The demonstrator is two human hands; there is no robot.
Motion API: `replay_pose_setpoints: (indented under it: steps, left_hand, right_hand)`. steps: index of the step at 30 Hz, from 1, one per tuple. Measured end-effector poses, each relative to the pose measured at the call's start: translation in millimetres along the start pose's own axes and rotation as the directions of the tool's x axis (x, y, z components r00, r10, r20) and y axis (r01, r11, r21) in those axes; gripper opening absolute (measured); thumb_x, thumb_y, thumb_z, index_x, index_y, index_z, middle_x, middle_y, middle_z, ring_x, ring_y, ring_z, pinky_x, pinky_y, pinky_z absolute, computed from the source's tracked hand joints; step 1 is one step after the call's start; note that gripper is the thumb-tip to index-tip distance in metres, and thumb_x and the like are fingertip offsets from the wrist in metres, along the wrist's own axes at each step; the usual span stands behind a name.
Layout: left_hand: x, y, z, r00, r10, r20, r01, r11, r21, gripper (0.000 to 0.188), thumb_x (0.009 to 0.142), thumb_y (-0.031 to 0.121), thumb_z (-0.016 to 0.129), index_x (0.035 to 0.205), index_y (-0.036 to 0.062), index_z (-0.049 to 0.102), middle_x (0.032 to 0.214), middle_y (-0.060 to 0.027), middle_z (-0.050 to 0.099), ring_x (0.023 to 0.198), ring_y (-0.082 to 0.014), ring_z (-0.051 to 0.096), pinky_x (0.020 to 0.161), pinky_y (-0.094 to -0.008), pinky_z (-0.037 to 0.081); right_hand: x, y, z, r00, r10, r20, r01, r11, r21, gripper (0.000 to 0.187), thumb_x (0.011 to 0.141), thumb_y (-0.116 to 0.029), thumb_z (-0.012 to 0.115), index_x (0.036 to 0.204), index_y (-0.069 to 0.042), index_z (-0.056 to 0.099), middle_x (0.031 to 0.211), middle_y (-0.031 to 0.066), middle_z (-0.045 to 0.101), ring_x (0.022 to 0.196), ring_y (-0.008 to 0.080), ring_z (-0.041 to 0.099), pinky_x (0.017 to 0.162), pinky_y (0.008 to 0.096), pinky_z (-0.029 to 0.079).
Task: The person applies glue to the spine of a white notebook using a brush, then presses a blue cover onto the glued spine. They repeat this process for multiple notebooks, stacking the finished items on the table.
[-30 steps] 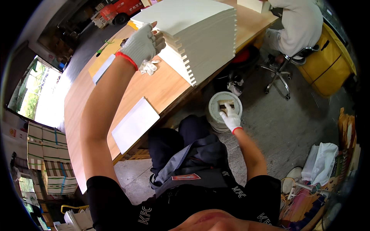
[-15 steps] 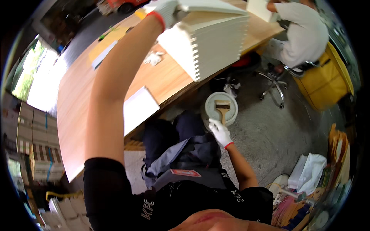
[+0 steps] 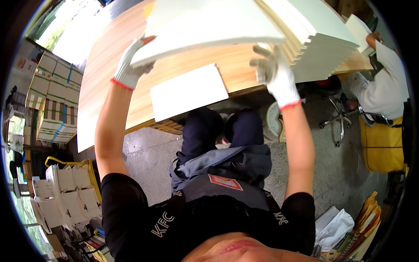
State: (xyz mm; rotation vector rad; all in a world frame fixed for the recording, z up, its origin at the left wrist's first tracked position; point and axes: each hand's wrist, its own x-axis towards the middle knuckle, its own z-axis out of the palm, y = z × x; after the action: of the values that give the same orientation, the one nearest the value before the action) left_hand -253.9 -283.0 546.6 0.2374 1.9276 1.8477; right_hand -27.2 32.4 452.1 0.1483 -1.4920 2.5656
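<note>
A large white board (image 3: 209, 24) is tilted above the far part of the wooden table. My left hand (image 3: 131, 64), in a white knit glove with red cuff, grips its left edge, the fingers going underneath. Close to the board's right corner is my right hand (image 3: 276, 74), gloved alike, its fingers spread; whether they touch the board I cannot tell. To the right stands a tall stack of white boards (image 3: 327, 54) with stepped edges. A smaller white sheet or panel (image 3: 190, 92) lies flat at the table's near edge.
The wooden table (image 3: 102, 91) stretches across in front of me. Below its edge, by my knees, is a round pale bucket (image 3: 273, 123). A co-worker in a white shirt (image 3: 386, 85) sits at the right, near a yellow bag (image 3: 384, 150). Strapped bundles (image 3: 54, 94) stand left.
My left hand has come back from the far stack and now holds a board over the table. My right hand has risen from beside the bucket and brush to the board. The view has turned.
</note>
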Motion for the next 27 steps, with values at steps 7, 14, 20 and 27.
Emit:
replay_pose_setpoints:
  steps: [7, 14, 20, 27]
  left_hand:
    - [-13.7, -94.9, -74.4, 1.000, -0.002, 0.017, 0.002, 1.000, -0.024, 0.055, 0.092, 0.008, 0.055, 0.145, 0.0039, 0.039, 0.126, -0.0136, 0.059, 0.106, -0.0177, 0.065, 0.081, -0.0311, 0.060]
    - [33.4, -160.9, -109.3, 0.990, -0.139, 0.013, 0.137, 0.986, 0.092, 0.050, 0.095, 0.014, 0.059, 0.141, 0.0009, 0.042, 0.117, -0.0113, 0.061, 0.098, -0.0149, 0.066, 0.076, -0.0270, 0.058]
    - [33.2, -140.9, -91.7, 0.981, -0.195, 0.000, 0.175, 0.880, 0.441, 0.031, 0.091, 0.024, 0.066, 0.111, 0.0032, 0.054, 0.087, -0.0089, 0.066, 0.059, -0.0155, 0.063, 0.051, -0.0292, 0.049]
    - [-17.8, -163.1, -92.3, 0.923, 0.384, -0.036, -0.082, 0.286, 0.955, 0.066, 0.077, 0.046, 0.079, 0.124, 0.0057, 0.057, 0.120, -0.0125, 0.063, 0.109, -0.0280, 0.060, 0.086, -0.0413, 0.052]
  right_hand:
    - [121.2, 69.0, 10.7, 0.908, 0.374, -0.190, -0.420, 0.817, -0.396, 0.032, 0.096, -0.032, 0.058, 0.104, -0.003, 0.069, 0.081, 0.0003, 0.067, 0.063, 0.0055, 0.057, 0.052, 0.0205, 0.043]
    - [140.1, 85.3, 13.3, 0.861, 0.410, -0.301, -0.496, 0.551, -0.671, 0.031, 0.093, -0.032, 0.063, 0.106, -0.004, 0.069, 0.083, -0.0004, 0.066, 0.069, 0.0078, 0.057, 0.060, 0.0232, 0.045]
    - [141.3, 112.8, -10.0, 0.888, 0.270, -0.373, -0.461, 0.543, -0.702, 0.038, 0.091, -0.036, 0.064, 0.110, -0.003, 0.067, 0.084, -0.0009, 0.066, 0.070, 0.0077, 0.060, 0.068, 0.0247, 0.049]
    - [102.6, 95.7, 17.7, 0.966, -0.104, -0.236, -0.244, -0.079, -0.967, 0.061, 0.089, -0.051, 0.064, 0.129, -0.007, 0.058, 0.119, 0.0097, 0.064, 0.106, 0.0254, 0.062, 0.088, 0.0389, 0.049]
